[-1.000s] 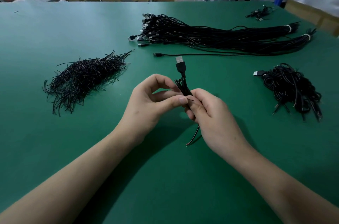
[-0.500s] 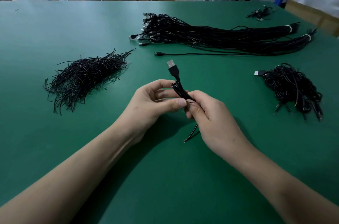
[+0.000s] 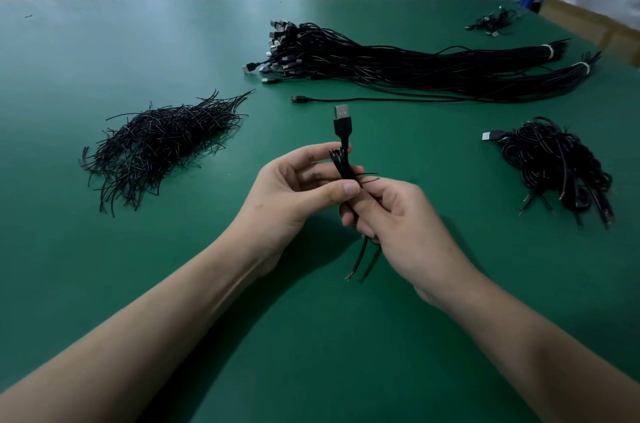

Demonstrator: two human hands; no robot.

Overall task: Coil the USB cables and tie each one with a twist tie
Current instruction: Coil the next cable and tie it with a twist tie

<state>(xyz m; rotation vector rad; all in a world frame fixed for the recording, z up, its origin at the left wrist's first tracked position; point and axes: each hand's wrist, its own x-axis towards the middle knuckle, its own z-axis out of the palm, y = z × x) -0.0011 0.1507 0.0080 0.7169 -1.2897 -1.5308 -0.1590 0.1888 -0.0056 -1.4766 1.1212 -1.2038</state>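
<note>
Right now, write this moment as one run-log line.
step: tie coil | left hand: pinches coiled USB cable | right hand: grips it | twist tie: ends sticking out

One coiled cable [image 3: 343, 162]: black, folded into a narrow hank, held upright clear of the worktop [image 3: 138, 266]. USB plug [image 3: 342, 119] on top, bare wire ends [image 3: 356, 259] hanging below. Thin ends of a twist tie [image 3: 369, 179] stick out right at mid-hank. Heap of twist ties [image 3: 159, 145] lies left. Uncoiled cables [image 3: 398, 65] bundled far side. Finished coils [image 3: 554, 162] piled right.
</note>
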